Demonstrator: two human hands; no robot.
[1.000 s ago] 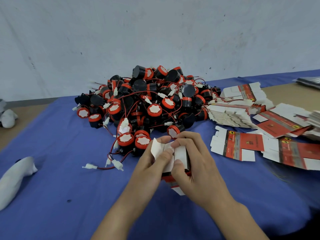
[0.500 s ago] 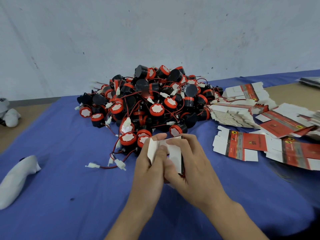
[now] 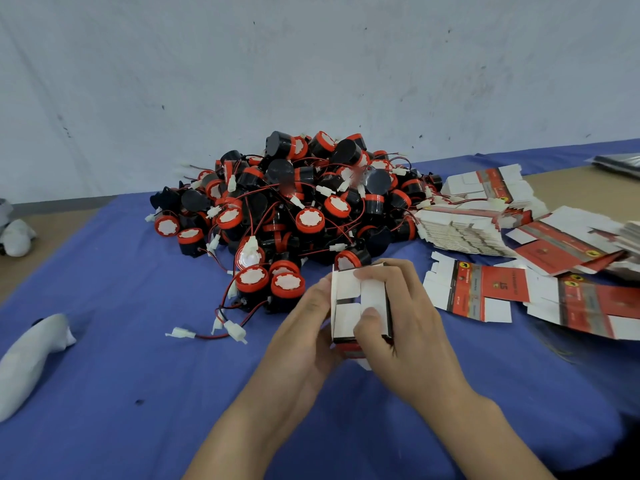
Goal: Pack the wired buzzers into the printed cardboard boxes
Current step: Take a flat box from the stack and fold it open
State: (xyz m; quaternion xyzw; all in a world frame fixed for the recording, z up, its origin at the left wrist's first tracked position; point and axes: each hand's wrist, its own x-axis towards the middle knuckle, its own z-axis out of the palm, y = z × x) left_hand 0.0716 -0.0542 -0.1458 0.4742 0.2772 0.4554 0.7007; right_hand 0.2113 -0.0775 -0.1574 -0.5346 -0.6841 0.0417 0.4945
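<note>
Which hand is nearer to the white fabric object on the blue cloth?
Left. The left hand, holding the cardboard box, is to the right of the white fabric object; the right hand grips the box's other side, farther right.

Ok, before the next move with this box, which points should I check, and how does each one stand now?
1. Box gripped by left hand and right hand: ok.
2. Flaps folded in on the end facing the camera: ok.
3. That end fully shut: not ok, a dark slit shows between the flaps.
4. Buzzer inside the box: cannot tell, the inside is hidden.
5. Buzzers near: ok, the pile lies just behind the box.
6. Flat boxes ready: ok, spread at the right.
</note>
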